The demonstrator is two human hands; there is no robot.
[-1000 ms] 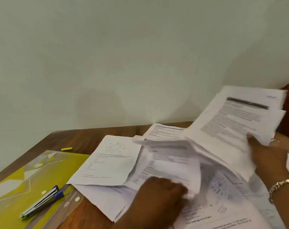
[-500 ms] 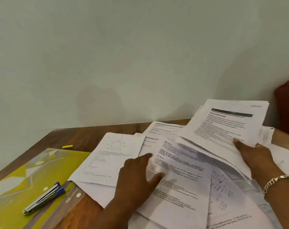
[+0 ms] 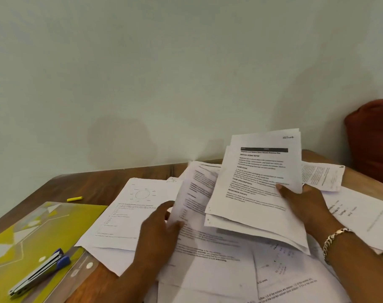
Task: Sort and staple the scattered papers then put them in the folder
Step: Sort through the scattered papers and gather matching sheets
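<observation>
Printed white sheets lie scattered (image 3: pixel 208 265) over the right half of the wooden table. My right hand (image 3: pixel 304 206) holds a small stack of printed pages (image 3: pixel 256 186) lifted off the pile, thumb on top. My left hand (image 3: pixel 160 230) pinches the edge of one sheet (image 3: pixel 195 193) and tilts it up beside that stack. A sheet with a circle diagram (image 3: pixel 129 211) lies flat to the left. The yellow-green folder (image 3: pixel 39 228) lies at the left edge, with a blue and silver stapler (image 3: pixel 39 273) on it.
A small yellow piece (image 3: pixel 74 199) lies on the bare wood (image 3: pixel 103 182) near the back wall. A dark red cushion (image 3: pixel 372 138) stands at the far right. More sheets (image 3: pixel 361 213) spread under my right forearm.
My left hand went from pressing flat on a sheet to lifting that sheet by its edge. The right hand raised its stack more upright and brought it closer to the left.
</observation>
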